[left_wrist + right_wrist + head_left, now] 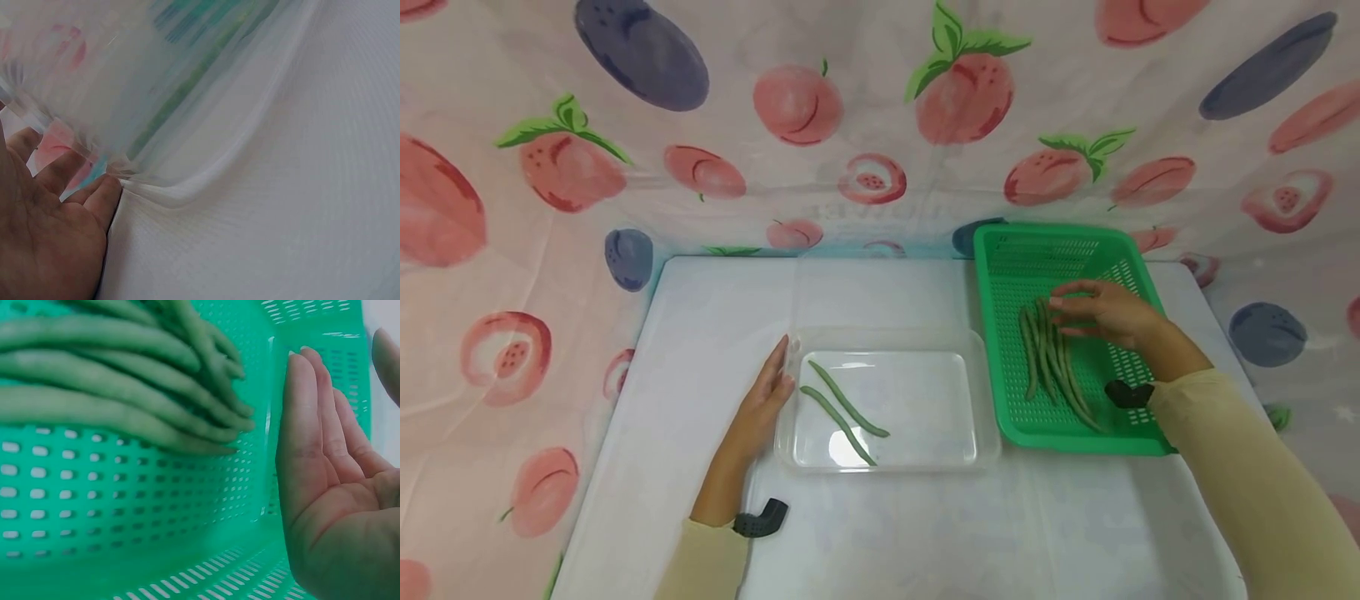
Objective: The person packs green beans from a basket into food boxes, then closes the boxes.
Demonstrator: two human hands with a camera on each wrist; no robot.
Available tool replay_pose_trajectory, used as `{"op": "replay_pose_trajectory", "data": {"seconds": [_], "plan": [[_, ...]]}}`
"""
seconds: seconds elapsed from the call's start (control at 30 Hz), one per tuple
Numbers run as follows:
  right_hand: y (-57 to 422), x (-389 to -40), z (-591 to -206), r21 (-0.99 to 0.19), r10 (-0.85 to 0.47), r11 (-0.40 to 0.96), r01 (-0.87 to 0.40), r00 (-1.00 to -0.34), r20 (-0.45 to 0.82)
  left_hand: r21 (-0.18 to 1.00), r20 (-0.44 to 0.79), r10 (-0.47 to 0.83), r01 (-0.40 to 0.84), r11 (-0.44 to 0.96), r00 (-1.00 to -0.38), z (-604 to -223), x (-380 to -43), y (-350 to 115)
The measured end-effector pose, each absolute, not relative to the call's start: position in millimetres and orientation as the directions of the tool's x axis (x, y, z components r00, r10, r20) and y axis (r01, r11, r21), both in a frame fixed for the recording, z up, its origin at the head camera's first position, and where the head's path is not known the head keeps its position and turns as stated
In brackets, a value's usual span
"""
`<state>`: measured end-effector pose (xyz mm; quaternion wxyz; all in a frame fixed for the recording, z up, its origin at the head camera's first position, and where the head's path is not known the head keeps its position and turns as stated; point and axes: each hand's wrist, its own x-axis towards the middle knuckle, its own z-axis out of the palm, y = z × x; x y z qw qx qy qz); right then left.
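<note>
Several green beans (1043, 350) lie side by side in a green plastic basket (1011, 429). Over the basket, at the beans' far ends, is my right hand (1105, 312); in the right wrist view its fingers (303, 425) are straight and hold nothing. Two more green beans (842, 400) lie slanted in the left part of a clear plastic container (917, 454). My left hand (766, 396) rests against the container's left side with fingers extended. In the left wrist view the fingertips (109, 187) touch the container's wall, and one bean shows through the plastic.
Both containers stand on a white table (925, 533), the basket directly right of the clear one. A fruit-printed cloth (865, 108) hangs behind the table and along its sides. Dark wrist-worn cameras sit on the left wrist (762, 518) and right wrist (1129, 393).
</note>
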<state>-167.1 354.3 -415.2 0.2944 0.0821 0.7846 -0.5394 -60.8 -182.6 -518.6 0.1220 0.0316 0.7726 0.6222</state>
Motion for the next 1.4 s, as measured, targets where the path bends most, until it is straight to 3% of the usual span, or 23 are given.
{"op": "replay_pose_trajectory", "data": {"seconds": [0.57,1.4], "plan": [[359,-176,-448,-0.719,-0.147,0.496,0.486,-0.770,-0.621,0.966,-0.156,0.199,-0.108,0.234,-0.968,-519,-60,-181],[354,-178,-448,-0.699,-0.147,0.542,0.467,-0.766,-0.626,0.969,-0.142,0.203,-0.094,0.227,-0.969,-519,-62,-184]]}}
